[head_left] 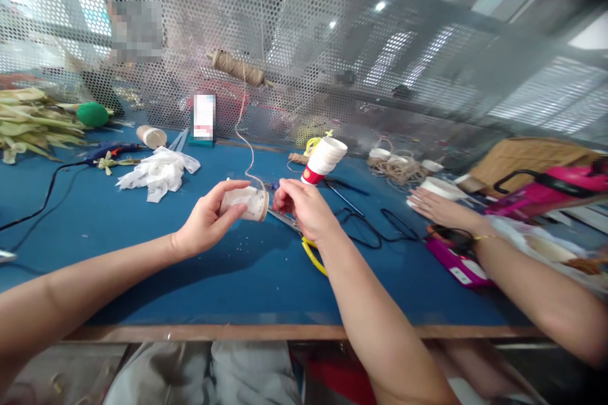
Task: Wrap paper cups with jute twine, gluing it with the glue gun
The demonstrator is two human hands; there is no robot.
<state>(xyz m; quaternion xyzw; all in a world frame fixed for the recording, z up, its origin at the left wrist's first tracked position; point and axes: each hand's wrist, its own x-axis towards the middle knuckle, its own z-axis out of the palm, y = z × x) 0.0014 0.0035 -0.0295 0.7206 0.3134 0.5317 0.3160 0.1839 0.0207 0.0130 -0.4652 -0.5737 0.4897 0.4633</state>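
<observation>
My left hand [209,218] is wrapped round a small paper cup [254,204] lying on its side in the air, with white material on its wall. Twine [247,161] runs from the cup's rim up to a twine spool [237,68] in front of the perforated panel. Just right of the rim, my right hand [304,205] is closed, its fingers pinched together; whatever lies between them is hidden. Beneath that hand are yellow-handled scissors [313,257], their blades pointing towards the cup.
Stacked paper cups [325,158] stand behind my right hand. White mesh cloth [159,171] and a glue gun [114,150] lie left, near corn husks [38,120]. Black-handled scissors [365,228] lie right. A co-worker's hand [444,209] rests on white material, beside a magenta device [458,262].
</observation>
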